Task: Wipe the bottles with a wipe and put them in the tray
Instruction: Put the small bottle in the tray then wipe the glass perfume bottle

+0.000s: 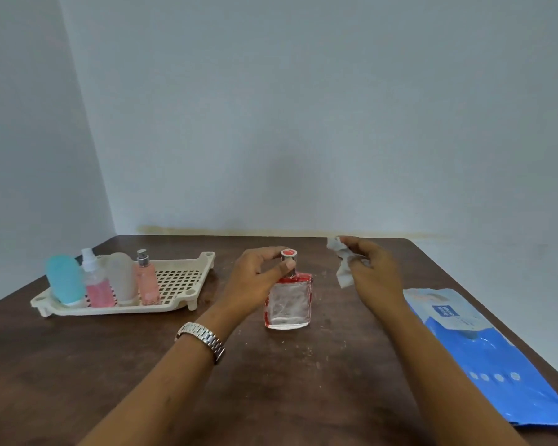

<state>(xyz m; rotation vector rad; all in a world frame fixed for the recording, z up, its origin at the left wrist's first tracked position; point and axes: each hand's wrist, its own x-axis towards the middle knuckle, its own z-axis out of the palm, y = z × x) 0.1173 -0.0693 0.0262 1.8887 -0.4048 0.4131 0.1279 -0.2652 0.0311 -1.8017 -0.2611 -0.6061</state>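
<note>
- left hand [258, 278] is pinched on the silver cap of the clear glass bottle [288, 300], which stands upright on the brown table [142, 365]
- right hand [372, 268] is up beside it, fingers closed on a crumpled wipe [341, 265]
- cream tray [181, 278] off to the left holds four bottles [103, 281] in a row
- blue wipes pack [496, 358] lies flat on the right

The blue wipes pack [496, 358] carries a small dark-blue label — white lettering in two lines, too blurred to read.
</note>
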